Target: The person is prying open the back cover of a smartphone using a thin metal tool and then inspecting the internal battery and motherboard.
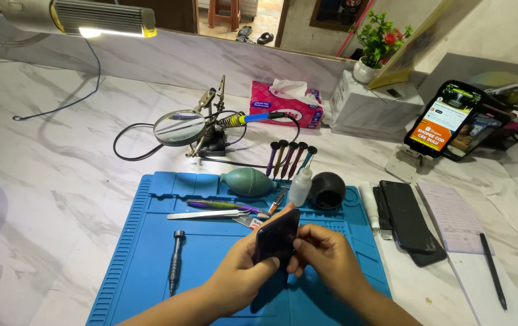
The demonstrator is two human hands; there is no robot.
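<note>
Over the blue work mat [150, 265] on the marble surface [53, 181], seen from the head camera, the left hand [238, 274] and the right hand [325, 253] both have their grip clenched around a dark phone [277, 235], held tilted on edge just above the mat's middle. Beside the left hand a metal screwdriver [176, 261] lies on the mat, while tweezers [207, 214], a green air blower [247, 182] and a small white bottle [300, 185] sit beyond the hands, and two dark phones [407, 217] lie off the mat to the right.

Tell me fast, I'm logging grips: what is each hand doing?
Left hand: closed around the dark phone.
Right hand: fingers pinching the same phone's edge.
</note>
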